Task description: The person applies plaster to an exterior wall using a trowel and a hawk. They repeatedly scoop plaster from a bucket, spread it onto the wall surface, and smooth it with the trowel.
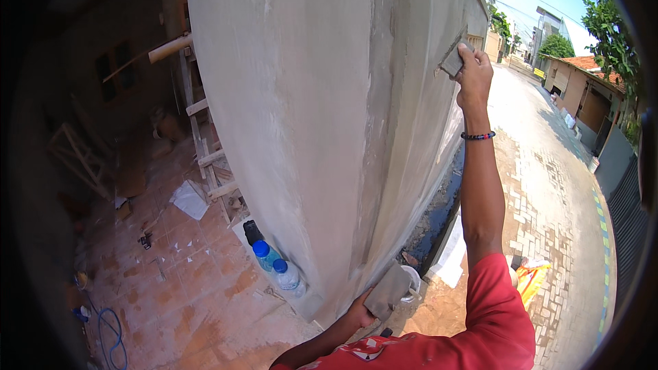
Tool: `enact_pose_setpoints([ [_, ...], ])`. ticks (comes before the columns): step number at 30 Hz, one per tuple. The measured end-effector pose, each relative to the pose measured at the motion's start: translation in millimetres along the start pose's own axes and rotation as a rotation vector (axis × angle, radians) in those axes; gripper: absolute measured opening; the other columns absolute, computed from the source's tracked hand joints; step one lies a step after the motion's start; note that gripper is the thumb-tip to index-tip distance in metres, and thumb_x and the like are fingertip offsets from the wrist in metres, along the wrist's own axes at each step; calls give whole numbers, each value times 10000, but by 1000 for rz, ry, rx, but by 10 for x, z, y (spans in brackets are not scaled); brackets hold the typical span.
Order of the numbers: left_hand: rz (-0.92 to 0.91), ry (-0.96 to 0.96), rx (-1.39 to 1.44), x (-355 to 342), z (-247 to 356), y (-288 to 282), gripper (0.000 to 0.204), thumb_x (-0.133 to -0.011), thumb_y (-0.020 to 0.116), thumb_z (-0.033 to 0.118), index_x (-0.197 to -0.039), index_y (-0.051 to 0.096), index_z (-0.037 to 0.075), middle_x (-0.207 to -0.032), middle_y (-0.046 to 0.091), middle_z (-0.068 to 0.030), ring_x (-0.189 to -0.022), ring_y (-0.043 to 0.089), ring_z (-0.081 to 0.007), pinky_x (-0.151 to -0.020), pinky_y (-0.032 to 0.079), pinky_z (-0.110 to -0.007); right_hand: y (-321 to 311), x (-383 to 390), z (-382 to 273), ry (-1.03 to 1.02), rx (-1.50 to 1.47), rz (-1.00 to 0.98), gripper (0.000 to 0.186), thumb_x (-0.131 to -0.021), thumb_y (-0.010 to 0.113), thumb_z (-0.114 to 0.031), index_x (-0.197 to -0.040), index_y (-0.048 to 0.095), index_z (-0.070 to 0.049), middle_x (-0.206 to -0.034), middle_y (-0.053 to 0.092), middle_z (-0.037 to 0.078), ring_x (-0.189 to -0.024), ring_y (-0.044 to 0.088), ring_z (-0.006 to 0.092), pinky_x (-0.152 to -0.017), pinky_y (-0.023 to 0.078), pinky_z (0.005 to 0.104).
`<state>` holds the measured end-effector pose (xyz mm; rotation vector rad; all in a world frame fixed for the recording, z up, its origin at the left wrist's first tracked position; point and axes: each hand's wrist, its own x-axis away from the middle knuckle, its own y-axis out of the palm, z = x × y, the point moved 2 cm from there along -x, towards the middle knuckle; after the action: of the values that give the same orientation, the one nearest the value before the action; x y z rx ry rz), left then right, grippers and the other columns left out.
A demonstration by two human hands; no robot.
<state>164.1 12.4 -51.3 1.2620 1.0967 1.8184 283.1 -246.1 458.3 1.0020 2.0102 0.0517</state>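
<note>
My right hand [475, 79] is raised at the upper right, fingers closed round a small flat grey plate [452, 64]. The plate lies against the side face of a grey plastered wall [295, 96], near its far edge. Low in the middle, my left hand [359, 313] grips a flat rectangular grey board [388, 290] beside the wall's foot. Dried grey smears coat this board. Just behind it stands a white bucket [412, 279], partly covered by the board.
Two blue-capped water bottles [284, 273] stand at the wall's left foot. A wooden ladder [205, 144] leans behind the wall, over a littered tiled floor [157, 281]. Right of the wall run a ditch [439, 216] and a paved lane [548, 185]; orange sacking [532, 279] lies beside my sleeve.
</note>
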Motion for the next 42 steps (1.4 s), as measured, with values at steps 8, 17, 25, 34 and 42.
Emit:
enact_pose_setpoints([
  [8, -76, -93, 18, 56, 8, -60, 370, -966, 419, 257, -1256, 507, 44, -1153, 603, -113, -1027, 611, -239, -862, 519, -397, 159, 311, -552, -130, -47, -57, 176, -830, 645, -177, -873, 540, -43, -782, 583, 43, -641, 559, 107, -521, 451, 243],
  [17, -61, -145, -9, -85, -88, -380, 393, -953, 474, 335, -1249, 521, 83, -1187, 601, -96, -1061, 596, -240, -909, 489, -403, 436, 417, -962, -176, 53, -198, 305, -793, 650, -207, -1002, 589, 6, -821, 591, 56, -655, 550, 124, -555, 452, 268],
  [25, -126, -179, -35, 205, -11, -154, 370, -963, 449, 328, -1246, 520, 99, -1176, 604, -78, -1052, 598, -232, -899, 492, -397, 819, 544, -1420, -612, 755, -23, 544, -740, 746, -393, -1058, 614, 29, -887, 659, 125, -750, 654, 172, -659, 532, 263],
  [34, -89, -244, -81, 223, -170, -402, 358, -944, 482, 346, -1235, 543, 147, -1165, 615, -49, -1034, 605, -222, -888, 496, -398, 561, 1651, -610, -582, 862, 61, 358, -732, 747, -237, -903, 578, 28, -865, 602, 188, -802, 594, 338, -721, 466, 403],
  [42, -48, -363, -133, 338, -210, -526, 380, -933, 489, 389, -1222, 561, 152, -1117, 637, -43, -975, 624, -225, -832, 510, -397, 23, 2732, 267, -390, 845, 0, 345, -734, 761, -157, -924, 547, 34, -868, 542, 178, -791, 558, 343, -695, 449, 398],
])
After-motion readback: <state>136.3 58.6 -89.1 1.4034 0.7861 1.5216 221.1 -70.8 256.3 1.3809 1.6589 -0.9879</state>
